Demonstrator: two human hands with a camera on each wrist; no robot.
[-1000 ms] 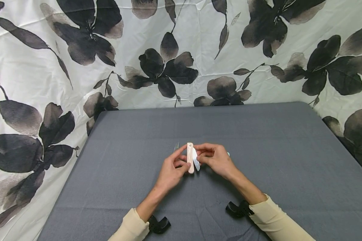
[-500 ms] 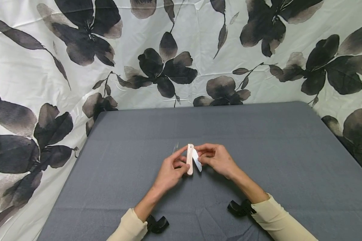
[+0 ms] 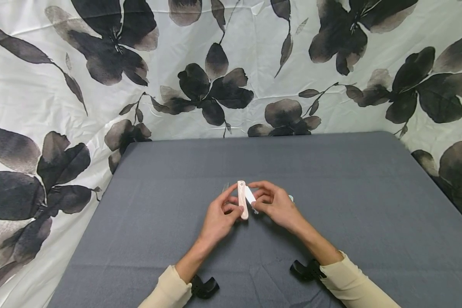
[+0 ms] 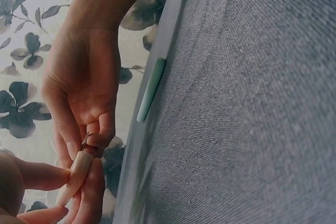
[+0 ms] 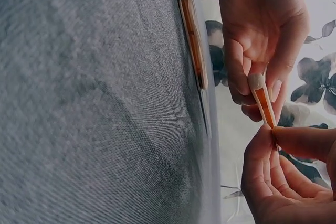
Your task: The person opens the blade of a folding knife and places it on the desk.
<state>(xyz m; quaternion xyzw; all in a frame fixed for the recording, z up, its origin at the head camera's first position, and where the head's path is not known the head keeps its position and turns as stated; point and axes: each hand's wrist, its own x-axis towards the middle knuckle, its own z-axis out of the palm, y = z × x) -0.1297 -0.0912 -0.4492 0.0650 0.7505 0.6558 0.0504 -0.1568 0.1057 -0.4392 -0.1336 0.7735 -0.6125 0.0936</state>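
A folding knife with a pale handle (image 3: 242, 200) is held upright above the grey table, its blade (image 3: 249, 194) swung partway out to the right. My left hand (image 3: 220, 217) grips the handle between thumb and fingers. The thumb and fingers of my right hand (image 3: 276, 206) pinch the blade, hiding part of it. From the right wrist side, the handle (image 5: 264, 103) shows a pale rim around an orange-brown slot. In the left wrist view, the pale handle (image 4: 77, 174) sits between the fingertips of both hands.
A second knife (image 5: 193, 40) with a brown-slotted handle lies on the table; its blade tip (image 3: 225, 187) shows behind my left hand. A mint-green handle (image 4: 152, 90) lies beyond my right hand. Floral cloth (image 3: 215, 51) hangs behind the grey table (image 3: 331, 167).
The blade has swung further out from the handle, widening the angle between them. Both hands stay in nearly the same place, keeping their grips.
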